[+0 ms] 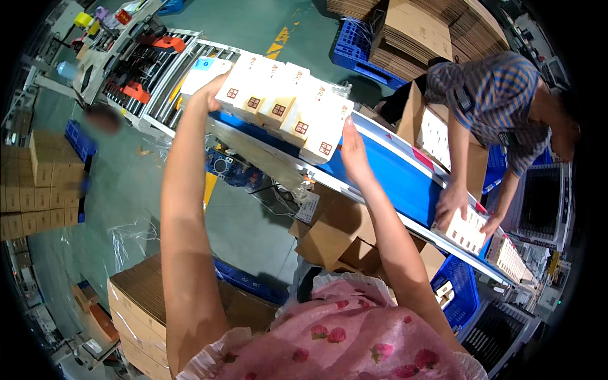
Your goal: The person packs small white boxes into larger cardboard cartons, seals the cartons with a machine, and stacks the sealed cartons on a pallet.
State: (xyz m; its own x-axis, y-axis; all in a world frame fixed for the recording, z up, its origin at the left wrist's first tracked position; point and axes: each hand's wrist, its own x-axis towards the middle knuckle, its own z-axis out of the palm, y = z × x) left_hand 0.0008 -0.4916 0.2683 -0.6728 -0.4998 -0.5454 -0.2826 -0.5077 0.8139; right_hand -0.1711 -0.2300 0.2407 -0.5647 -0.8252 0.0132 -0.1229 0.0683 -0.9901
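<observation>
A row of several cream-white cartons with dark red square marks (278, 111) is squeezed between my two hands over the blue conveyor belt (386, 158). My left hand (212, 95) presses against the left end of the row, its fingers partly hidden behind the cartons. At the right end, my right hand (354, 151) lies with its palm and fingers along the last carton. Another white carton with a blue patch (206, 73) stands just beyond my left hand, near the rollers. Whether the row rests on the belt or is lifted slightly, I cannot tell.
Opposite, a person in a striped shirt (491, 88) handles a carton group (461, 229) farther down the belt. A roller conveyor (183, 69) joins at the left. Open cardboard boxes (342, 228) sit below the belt, beside a blue crate (461, 294). Flattened cardboard (415, 31) is stacked behind.
</observation>
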